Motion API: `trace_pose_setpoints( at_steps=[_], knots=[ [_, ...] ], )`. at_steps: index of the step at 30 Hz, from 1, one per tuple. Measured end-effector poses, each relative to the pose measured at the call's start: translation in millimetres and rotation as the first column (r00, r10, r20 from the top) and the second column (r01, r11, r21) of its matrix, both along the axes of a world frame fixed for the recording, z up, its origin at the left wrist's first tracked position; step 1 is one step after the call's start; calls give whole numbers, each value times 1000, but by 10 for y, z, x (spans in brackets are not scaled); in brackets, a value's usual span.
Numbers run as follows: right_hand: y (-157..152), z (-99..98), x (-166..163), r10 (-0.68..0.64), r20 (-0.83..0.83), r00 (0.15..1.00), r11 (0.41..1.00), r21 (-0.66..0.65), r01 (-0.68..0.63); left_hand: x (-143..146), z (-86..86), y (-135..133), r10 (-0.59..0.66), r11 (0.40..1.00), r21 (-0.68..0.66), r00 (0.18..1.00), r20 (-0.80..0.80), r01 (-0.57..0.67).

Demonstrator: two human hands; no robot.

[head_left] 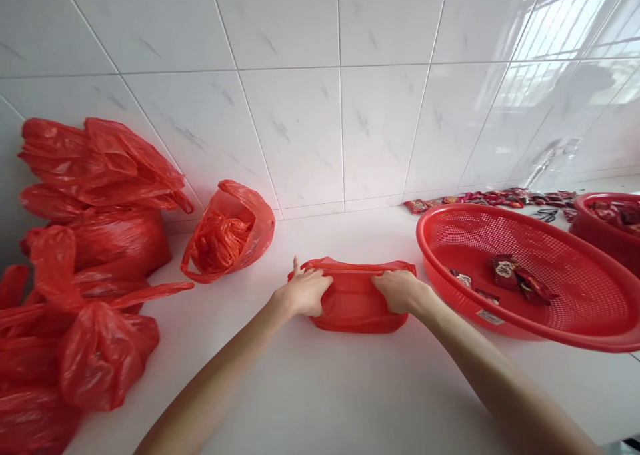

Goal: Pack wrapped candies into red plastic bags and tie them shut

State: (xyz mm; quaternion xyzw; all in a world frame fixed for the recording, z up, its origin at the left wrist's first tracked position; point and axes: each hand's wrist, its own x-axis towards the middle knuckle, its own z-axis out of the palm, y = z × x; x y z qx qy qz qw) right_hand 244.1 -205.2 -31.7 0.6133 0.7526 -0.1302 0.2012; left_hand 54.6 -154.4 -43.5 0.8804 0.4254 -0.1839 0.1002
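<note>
A red plastic bag (354,301) lies on the white counter in front of me, its mouth held apart between both hands. At its left side, my left hand (306,291) grips the plastic, with one finger sticking up behind the rim. My right hand (397,289) is closed on the right side of the same bag, its fingertips bent inward. Parts of the fingers are hidden by the film. Just right of that hand stands a large red perforated basket (580,275), with several small dark-red packets (505,269) in its bottom.
Filled, knotted red bags (115,241) are piled at the left. A bag holding crumpled red plastic (225,241) leans near the tiled wall (295,128). More packets (490,198), black-handled scissors (545,215) and a second red basket (583,231) are at the back right.
</note>
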Motion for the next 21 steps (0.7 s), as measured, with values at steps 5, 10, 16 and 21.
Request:
trace_pose_setpoints(
  at_steps=[5, 10, 16, 21],
  knots=[
    [4, 4, 10, 0, -15, 1000, 1000, 3, 0, -30, -12, 44, 41, 999, 1, 999, -15, -41],
    [25, -20, -6, 38, -50, 998, 999, 31, -36, 4, 21, -30, -108, 993, 60, 989, 102, 102],
    [81, -96, 43, 99, -114, 989, 993, 75, -91, 99, 73, -238, -278, 957, 162, 924, 263, 242],
    [16, 54, 73, 174, -219, 960, 980, 131, -148, 181, -41, -380, -279, 959, 129, 920, 276, 252]
  ],
)
